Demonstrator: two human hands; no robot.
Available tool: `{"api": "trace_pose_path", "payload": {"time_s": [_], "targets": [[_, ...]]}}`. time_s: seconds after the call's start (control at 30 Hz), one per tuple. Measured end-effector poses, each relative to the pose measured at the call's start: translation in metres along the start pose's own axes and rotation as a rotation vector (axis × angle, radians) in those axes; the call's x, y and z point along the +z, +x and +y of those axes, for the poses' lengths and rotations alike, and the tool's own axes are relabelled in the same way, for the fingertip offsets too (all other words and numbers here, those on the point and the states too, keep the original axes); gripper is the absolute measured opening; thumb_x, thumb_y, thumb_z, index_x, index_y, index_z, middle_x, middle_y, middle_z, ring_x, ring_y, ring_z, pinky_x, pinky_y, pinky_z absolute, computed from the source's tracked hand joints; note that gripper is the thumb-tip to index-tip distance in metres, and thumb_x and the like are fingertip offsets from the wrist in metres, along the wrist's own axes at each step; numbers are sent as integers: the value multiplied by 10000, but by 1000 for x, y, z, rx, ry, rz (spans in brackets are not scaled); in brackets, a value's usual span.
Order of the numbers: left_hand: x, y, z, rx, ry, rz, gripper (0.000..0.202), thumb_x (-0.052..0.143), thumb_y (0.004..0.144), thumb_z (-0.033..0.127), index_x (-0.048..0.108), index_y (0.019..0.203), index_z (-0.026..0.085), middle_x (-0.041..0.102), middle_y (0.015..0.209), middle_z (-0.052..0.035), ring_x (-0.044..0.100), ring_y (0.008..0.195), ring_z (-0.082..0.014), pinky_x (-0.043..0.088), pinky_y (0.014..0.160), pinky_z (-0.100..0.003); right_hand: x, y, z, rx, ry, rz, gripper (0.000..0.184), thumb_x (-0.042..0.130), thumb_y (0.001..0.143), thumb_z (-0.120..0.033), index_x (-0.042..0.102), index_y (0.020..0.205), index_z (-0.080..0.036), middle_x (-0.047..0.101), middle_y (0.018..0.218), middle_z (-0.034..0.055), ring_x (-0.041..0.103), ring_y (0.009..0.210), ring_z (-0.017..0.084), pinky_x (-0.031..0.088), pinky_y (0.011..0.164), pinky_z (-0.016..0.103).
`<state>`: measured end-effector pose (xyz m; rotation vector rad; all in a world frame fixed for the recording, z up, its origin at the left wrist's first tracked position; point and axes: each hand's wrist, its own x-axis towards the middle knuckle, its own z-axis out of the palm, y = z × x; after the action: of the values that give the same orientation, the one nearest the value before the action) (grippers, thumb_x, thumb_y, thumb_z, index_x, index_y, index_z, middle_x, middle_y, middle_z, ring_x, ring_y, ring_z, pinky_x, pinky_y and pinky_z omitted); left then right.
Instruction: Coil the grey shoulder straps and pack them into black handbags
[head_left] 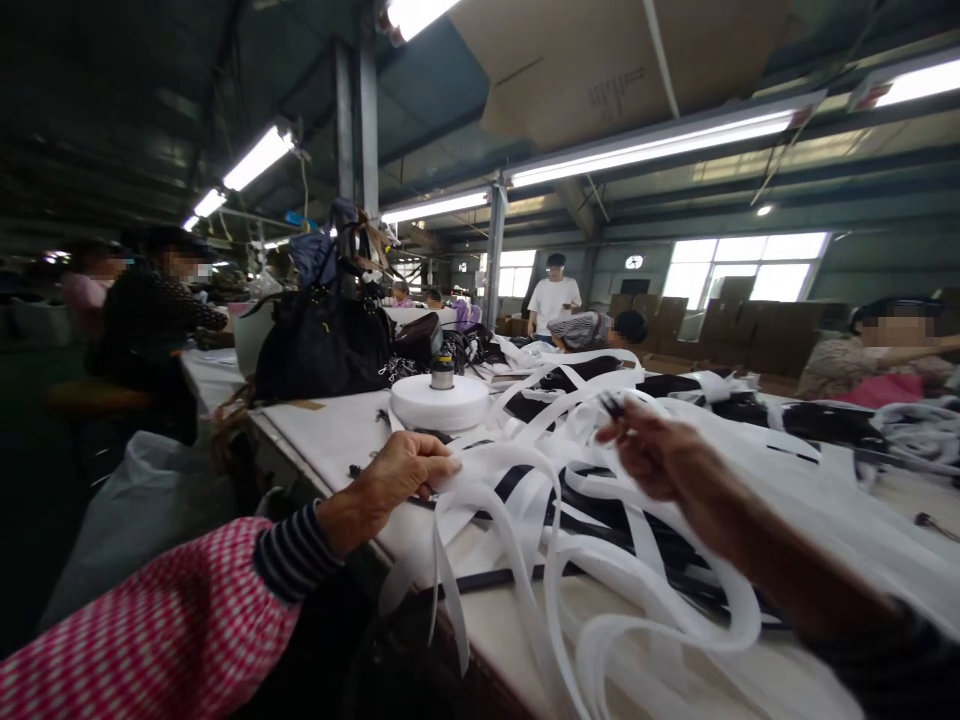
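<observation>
My left hand (405, 468), closed in a pinch at the table's near edge, has the white tape (517, 458) at its fingertips. The tape curls off to the right in loose loops. My right hand (652, 450) is raised over the heap, closed around a small dark object (612, 404) whose pointed ends stick out past the fingers; blur hides its exact kind. Just beyond my left hand lies a flat white roll of tape (439, 403) with a small dark-topped cylinder (442, 372) on its centre. Black strips (615, 500) lie tangled among the white loops.
A large black bag (322, 345) stands on the table's far left. A translucent plastic sack (142, 520) is beside the table at left. A person in a white shirt (553, 300) stands beyond; other people sit to the left and right. Cardboard boxes (739, 325) are stacked behind.
</observation>
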<state>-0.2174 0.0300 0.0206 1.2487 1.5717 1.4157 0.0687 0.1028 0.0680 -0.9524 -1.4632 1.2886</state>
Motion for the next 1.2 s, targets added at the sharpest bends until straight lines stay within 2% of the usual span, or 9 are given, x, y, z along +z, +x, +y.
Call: {"api": "trace_pose_path", "payload": {"time_s": [0.03, 0.1, 0.17, 0.27, 0.43, 0.57, 0.7, 1.03, 1.2], "targets": [[6, -4, 0, -1, -17, -8, 353, 844, 591, 426, 728, 721, 119, 623, 636, -12, 501, 577, -105, 382, 508, -212, 11, -13, 12, 59, 10, -116, 513, 576, 981, -558, 650, 762, -100, 330, 562, -56, 227, 440, 30, 118, 441, 208], [17, -12, 1, 0, -57, -27, 364, 851, 594, 443, 727, 721, 126, 627, 660, -9, 505, 602, -102, 394, 530, -205, 34, -39, 41, 182, 54, -329, 561, 588, 927, -635, 590, 698, -124, 278, 545, -68, 176, 454, 33, 79, 457, 230], [27, -20, 3, -5, -106, -48, 377, 868, 579, 453, 717, 694, 128, 614, 647, -3, 492, 598, -97, 397, 538, -204, 52, -60, 66, 249, 113, -378, 583, 585, 889, -702, 565, 727, -142, 286, 548, -71, 168, 456, 37, 83, 456, 231], [39, -28, 7, -27, -160, -57, 406, 888, 556, 470, 727, 694, 124, 619, 643, -12, 498, 601, -106, 402, 539, -211, 62, -74, 86, 307, 150, -332, 630, 587, 837, -775, 566, 765, -150, 320, 537, -70, 202, 428, 38, 110, 437, 222], [52, -35, 12, -36, -139, -56, 432, 893, 525, 474, 737, 688, 105, 620, 643, -22, 477, 588, -104, 371, 518, -216, 58, -69, 87, 325, 167, -292, 647, 616, 793, -795, 571, 790, -150, 350, 545, -69, 237, 422, 35, 133, 426, 202], [55, -37, 11, -23, -122, -42, 435, 869, 547, 490, 739, 696, 103, 605, 637, -13, 449, 573, -91, 324, 505, -210, 62, -65, 89, 384, 143, -311, 678, 620, 736, -838, 551, 757, -163, 337, 509, -76, 220, 391, 35, 128, 405, 205], [57, -37, 8, -49, -124, -43, 428, 859, 567, 493, 728, 732, 121, 597, 623, 6, 429, 552, -81, 276, 497, -207, 66, -62, 92, 355, 193, -293, 687, 626, 726, -838, 569, 785, -157, 373, 526, -71, 257, 403, 36, 147, 415, 198], [57, -35, 7, -2, -98, -17, 387, 836, 577, 493, 702, 695, 150, 581, 621, 1, 411, 539, -97, 288, 496, -236, 70, -69, 96, 335, 229, -285, 690, 632, 757, -833, 568, 803, -148, 363, 568, -70, 251, 446, 35, 137, 447, 200], [58, -36, 5, 18, -91, -29, 349, 824, 633, 463, 687, 706, 151, 603, 630, -1, 447, 545, -101, 318, 511, -234, 72, -68, 97, 368, 222, -278, 725, 635, 707, -869, 567, 796, -153, 373, 559, -67, 257, 433, 38, 142, 434, 201]]}}
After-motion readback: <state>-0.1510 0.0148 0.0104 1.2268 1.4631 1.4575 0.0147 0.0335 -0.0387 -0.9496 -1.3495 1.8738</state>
